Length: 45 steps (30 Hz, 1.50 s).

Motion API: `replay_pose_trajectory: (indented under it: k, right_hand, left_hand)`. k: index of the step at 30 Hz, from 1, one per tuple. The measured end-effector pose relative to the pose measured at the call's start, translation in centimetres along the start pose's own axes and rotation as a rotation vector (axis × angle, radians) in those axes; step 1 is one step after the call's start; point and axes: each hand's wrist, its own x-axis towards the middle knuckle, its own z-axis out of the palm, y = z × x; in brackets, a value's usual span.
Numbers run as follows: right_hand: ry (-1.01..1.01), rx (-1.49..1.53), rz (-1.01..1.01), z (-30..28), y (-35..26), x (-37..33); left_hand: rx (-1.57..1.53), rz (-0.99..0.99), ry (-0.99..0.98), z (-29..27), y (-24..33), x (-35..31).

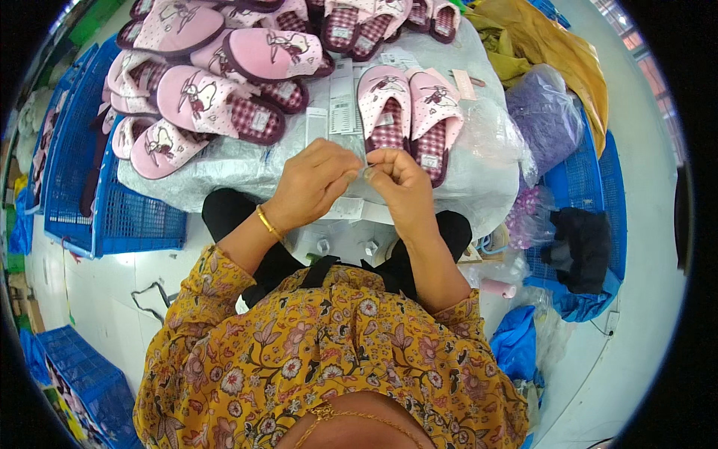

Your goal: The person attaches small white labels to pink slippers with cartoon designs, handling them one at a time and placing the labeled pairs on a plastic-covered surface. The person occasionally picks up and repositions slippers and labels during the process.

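Note:
My left hand [317,179] and my right hand [400,183] meet in front of me, just above the near edge of the plastic-covered table [247,176]. Fingertips of both are pinched together on something thin and small that I cannot make out. Directly beyond them lies a pair of pink slippers, the left slipper [385,105] and the right slipper [435,120], with plaid insoles and a cartoon print. My right hand overlaps their heel ends. Strips of white printed labels [344,97] lie left of the pair.
Many more pink slippers [194,97] are heaped at the table's left and far side. Blue plastic crates [142,224] stand on the floor to the left, another crate [591,179] on the right. A purple plastic-wrapped bundle [546,120] and yellow cloth [553,45] sit by the right edge.

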Motion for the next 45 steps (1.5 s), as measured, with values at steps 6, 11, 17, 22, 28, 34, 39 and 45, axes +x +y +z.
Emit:
replay_pose_trajectory:
  k: [6,11,17,22,28,34,39,45]
  right_hand:
    - [-0.092,0.008,0.033,-0.7,1.0,-1.0]
    - [-0.093,-0.076,0.028,-1.7,1.2,-2.3]
    - [-0.009,0.03,-0.014,-3.3,-0.3,-3.3]
    - [-0.017,0.161,0.072,-5.3,0.7,-3.2]
    - [0.16,0.009,-0.12,-8.3,0.8,-1.1]
    - [0.275,0.463,-0.031,-9.3,2.0,4.1]
    - [0.358,0.016,-0.106,-8.8,3.3,5.2]
    - [0.338,-0.291,-0.05,-9.0,2.7,5.3]
  left_hand:
    - [-0.488,-0.648,-0.234,0.2,-0.1,-0.3]
    - [-0.367,-0.474,-0.262,0.9,0.6,0.0]
    - [-0.411,-0.404,-0.279,2.3,1.6,1.9]
    - [-0.327,-0.321,-0.328,3.4,2.9,4.2]
    - [0.115,0.147,-0.17,6.4,0.4,9.6]
    - [0.508,0.43,-0.38,9.4,-2.5,13.4]
    - [0.599,0.352,-0.413,10.1,-3.2,13.7]
    - [0.64,0.182,-0.516,10.1,-4.2,14.0]
